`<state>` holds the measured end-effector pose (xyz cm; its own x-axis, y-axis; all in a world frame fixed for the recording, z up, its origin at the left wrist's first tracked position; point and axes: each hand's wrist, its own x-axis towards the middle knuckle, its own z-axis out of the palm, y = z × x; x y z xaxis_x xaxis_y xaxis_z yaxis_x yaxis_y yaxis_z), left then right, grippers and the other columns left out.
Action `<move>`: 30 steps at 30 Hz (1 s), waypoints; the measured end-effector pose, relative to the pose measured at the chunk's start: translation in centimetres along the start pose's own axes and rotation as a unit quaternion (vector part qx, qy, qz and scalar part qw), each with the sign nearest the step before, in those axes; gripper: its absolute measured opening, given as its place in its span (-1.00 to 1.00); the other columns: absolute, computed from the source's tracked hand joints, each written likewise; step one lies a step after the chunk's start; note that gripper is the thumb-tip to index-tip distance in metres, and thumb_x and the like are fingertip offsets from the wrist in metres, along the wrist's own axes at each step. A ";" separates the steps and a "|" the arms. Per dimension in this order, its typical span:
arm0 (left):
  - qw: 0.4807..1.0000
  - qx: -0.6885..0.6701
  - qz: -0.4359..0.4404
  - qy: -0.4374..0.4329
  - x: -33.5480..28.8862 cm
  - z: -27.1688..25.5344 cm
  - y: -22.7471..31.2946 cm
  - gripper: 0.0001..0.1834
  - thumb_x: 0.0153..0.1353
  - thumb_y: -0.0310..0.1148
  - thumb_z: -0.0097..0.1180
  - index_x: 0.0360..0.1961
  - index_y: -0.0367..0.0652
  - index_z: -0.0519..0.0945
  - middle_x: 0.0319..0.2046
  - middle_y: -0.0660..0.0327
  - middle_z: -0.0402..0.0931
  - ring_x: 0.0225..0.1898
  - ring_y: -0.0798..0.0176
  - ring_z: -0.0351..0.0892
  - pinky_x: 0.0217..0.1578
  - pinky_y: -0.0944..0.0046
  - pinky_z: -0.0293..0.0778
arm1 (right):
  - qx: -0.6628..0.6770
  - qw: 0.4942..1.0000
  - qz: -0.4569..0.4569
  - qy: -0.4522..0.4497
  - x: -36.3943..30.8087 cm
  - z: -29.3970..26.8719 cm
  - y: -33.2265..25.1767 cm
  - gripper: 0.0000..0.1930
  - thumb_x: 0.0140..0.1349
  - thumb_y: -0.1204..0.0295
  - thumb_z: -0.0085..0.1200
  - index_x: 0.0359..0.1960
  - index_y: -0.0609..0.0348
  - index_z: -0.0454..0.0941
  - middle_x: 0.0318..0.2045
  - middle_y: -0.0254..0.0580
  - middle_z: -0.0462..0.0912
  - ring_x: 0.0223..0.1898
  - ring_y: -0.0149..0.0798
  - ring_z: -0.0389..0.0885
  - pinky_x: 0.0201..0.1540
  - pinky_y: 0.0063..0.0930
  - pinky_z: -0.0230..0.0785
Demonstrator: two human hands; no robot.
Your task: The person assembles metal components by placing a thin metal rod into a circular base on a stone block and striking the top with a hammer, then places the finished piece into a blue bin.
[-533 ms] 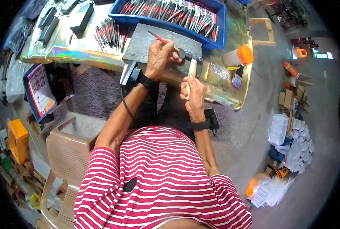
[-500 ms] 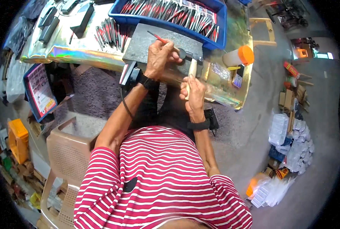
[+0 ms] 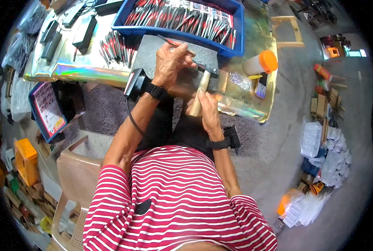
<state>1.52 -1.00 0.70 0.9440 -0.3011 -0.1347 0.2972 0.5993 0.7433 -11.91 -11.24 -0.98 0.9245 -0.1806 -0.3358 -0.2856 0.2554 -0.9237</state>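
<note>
My left hand (image 3: 169,62) is closed round a slim red-and-dark tool (image 3: 168,40), whose exact kind I cannot make out, above a grey block (image 3: 149,50). The tool's dark end points away to the upper left. In my right hand (image 3: 206,109) is a hammer (image 3: 203,82) with a pale wooden handle, gripped partway down. Its dark metal head is beside my left fingers, at the block's right side; whether it touches anything is hidden. Wide black wrist straps carry a device on each wrist.
Beyond the block, a blue tray (image 3: 178,32) holds many similar red-and-black tools, and a loose bunch (image 3: 116,48) lies left of it. An orange-lidded jar (image 3: 259,62) rests at the table's right, near a small clear packet (image 3: 239,81). A plastic chair (image 3: 79,171) stands at my left.
The hammer has moved slightly down, its handle end swinging toward me and left. The tool in my left hand has turned a little. The whole view has shifted slightly.
</note>
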 end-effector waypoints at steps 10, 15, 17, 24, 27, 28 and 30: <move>0.939 0.333 0.068 -0.042 7.2 4.0 -0.3 -0.80 0.05 -0.36 -0.04 -0.47 -0.32 0.40 -0.67 0.20 0.38 -0.72 0.41 0.34 -0.73 0.45 0.32 | -0.241 0.966 -0.089 -0.010 0.0 -2.1 0.6 -0.66 0.20 0.19 -0.25 -0.46 0.27 0.34 -0.53 -0.29 0.34 -0.45 -0.45 0.36 -0.51 -0.58 0.30; 0.772 0.589 0.238 -0.034 10.6 6.5 -2.4 -0.72 -0.15 -0.26 0.00 -0.61 -0.33 0.50 -0.59 -0.12 0.45 -0.47 -0.09 0.49 -0.43 0.12 0.39 | -0.134 0.991 -0.016 0.005 -0.5 -2.9 0.0 -0.64 0.18 0.17 -0.21 -0.38 0.30 0.36 -0.55 -0.24 0.38 -0.55 -0.43 0.40 -0.55 -0.60 0.35; 0.751 0.616 0.232 -0.054 12.2 6.7 -4.2 -0.72 -0.15 -0.27 0.00 -0.63 -0.34 0.48 -0.60 -0.16 0.43 -0.50 -0.13 0.47 -0.46 0.08 0.39 | -0.082 0.996 -0.022 0.023 -0.7 -3.2 -1.0 -0.65 0.18 0.19 -0.21 -0.35 0.31 0.35 -0.55 -0.18 0.42 -0.60 -0.41 0.44 -0.54 -0.61 0.37; 0.721 0.628 0.288 -0.059 13.2 7.6 -7.6 -0.69 -0.18 -0.24 0.07 -0.62 -0.35 0.48 -0.62 -0.16 0.43 -0.52 -0.11 0.49 -0.48 0.09 0.41 | -0.127 0.974 -0.088 0.168 1.5 -7.6 -1.3 -0.78 0.16 0.41 -0.19 -0.33 0.39 0.34 -0.59 -0.15 0.46 -0.63 -0.41 0.46 -0.60 -0.61 0.35; 0.717 0.624 0.305 -0.053 13.2 7.9 -8.5 -0.68 -0.19 -0.23 0.10 -0.62 -0.36 0.48 -0.63 -0.15 0.43 -0.53 -0.09 0.49 -0.48 0.10 0.41 | -0.124 0.961 -0.115 0.219 2.6 -9.2 -0.9 -0.83 0.13 0.48 -0.18 -0.36 0.39 0.36 -0.59 -0.17 0.45 -0.66 -0.44 0.42 -0.63 -0.63 0.35; 0.715 0.623 0.312 -0.051 13.2 8.0 -8.8 -0.67 -0.19 -0.22 0.11 -0.61 -0.36 0.48 -0.63 -0.15 0.43 -0.53 -0.09 0.49 -0.49 0.10 0.41 | -0.125 0.956 -0.114 0.239 2.8 -9.6 -0.9 -0.84 0.13 0.50 -0.18 -0.37 0.39 0.36 -0.59 -0.18 0.44 -0.66 -0.45 0.41 -0.63 -0.64 0.35; 0.717 0.621 0.313 -0.050 13.1 8.3 -9.0 -0.66 -0.20 -0.21 0.13 -0.61 -0.36 0.48 -0.64 -0.15 0.43 -0.54 -0.08 0.50 -0.49 0.11 0.42 | -0.136 0.949 -0.105 0.264 3.5 -10.0 -0.8 -0.87 0.11 0.54 -0.17 -0.38 0.37 0.38 -0.62 -0.23 0.43 -0.67 -0.49 0.39 -0.65 -0.66 0.35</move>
<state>9.99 -16.51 -2.33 0.8033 -0.3504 0.4817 -0.5956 -0.4642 0.6556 -10.98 -21.60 -3.28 0.7330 -0.6697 -0.1189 -0.2312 -0.0810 -0.9695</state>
